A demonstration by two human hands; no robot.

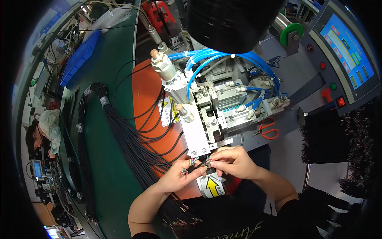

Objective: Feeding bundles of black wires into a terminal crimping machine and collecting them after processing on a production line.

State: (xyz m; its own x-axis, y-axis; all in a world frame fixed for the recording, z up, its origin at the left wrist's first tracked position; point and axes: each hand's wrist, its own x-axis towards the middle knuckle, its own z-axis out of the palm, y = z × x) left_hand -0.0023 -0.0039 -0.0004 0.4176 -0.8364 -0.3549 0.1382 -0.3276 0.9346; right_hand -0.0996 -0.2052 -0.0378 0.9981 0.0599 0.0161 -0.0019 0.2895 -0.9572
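My left hand [179,175] is closed round the ends of black cables, with thin coloured wires [193,161] poking out between thumb and fingers. Close beside it, my right hand [234,161] pinches at the tips of those wires; the exact piece between its fingers is too small to make out. Both hands meet just in front of the white metal block [195,137] of a bench machine, above a plate with a yellow arrow [213,186]. From the left, a thick bundle of black cables [127,139] runs over the table toward my left hand.
Red-handled scissors [268,129] lie right of the machine. Blue air hoses [238,59] arch over it. A tilted control screen [346,51] and a solder wire spool [292,34] stand at the right. A blue tray [80,57] rests on the green table [111,63].
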